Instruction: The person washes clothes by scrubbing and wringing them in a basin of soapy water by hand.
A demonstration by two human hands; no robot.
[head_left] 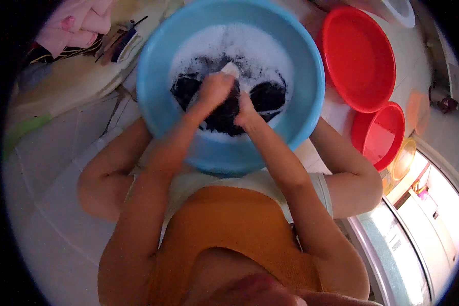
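A wide light-blue basin [153, 102] stands between my knees, with white suds [199, 46] and soaked black cloth [222, 120] in it. My left hand [217, 91] is closed over the cloth, slightly blurred. A small whitish object [231, 69] sticks out at its fingers; its kind cannot be made out. Close beside it on the right, my right hand [245, 110] grips a bunched part of the black cloth, its fingertips partly hidden. More of the black cloth spreads to both sides in the foam.
Two red basins [359, 58] stand on the tiled floor to the right, overlapping, with a yellow basin [404, 158] beyond them. Pink cloth [74, 28] and other fabrics lie in a heap at the far left. A doorway with a pale frame [392, 239] is at the lower right.
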